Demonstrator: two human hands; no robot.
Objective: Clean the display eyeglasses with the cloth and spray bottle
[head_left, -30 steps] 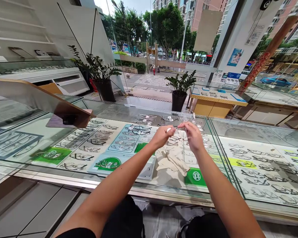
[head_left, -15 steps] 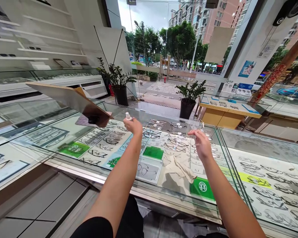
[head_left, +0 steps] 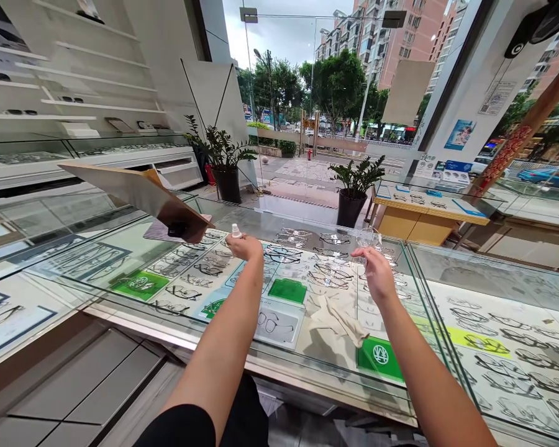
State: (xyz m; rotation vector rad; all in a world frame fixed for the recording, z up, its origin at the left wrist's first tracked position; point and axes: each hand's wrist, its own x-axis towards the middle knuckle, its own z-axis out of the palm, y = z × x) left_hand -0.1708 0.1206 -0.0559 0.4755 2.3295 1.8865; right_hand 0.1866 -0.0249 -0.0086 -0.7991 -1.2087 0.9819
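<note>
The glass display counter (head_left: 323,357) bears a crumpled beige cloth (head_left: 333,316) below-left of the right hand (head_left: 377,273), a tilted panel (head_left: 140,194) beyond the left hand (head_left: 245,246).

You have a white bottle (head_left: 235,231) at eleven o'clock; at one, a cream cloth (head_left: 331,318) and white-emblemed green pad (head_left: 381,357).

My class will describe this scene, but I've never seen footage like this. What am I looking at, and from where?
There is no machine here: these are a person's two bare hands, seen by a camera worn on that person's head, looking forward and down. Below is a glass counter; rows of eyeglasses show through it. A crumpled pale cloth lies on top, near a green card. The left hand grips a small white bottle, its top poking up. The right hand has its fingertips close together; whether they pinch something thin and clear is hard to tell.
</note>
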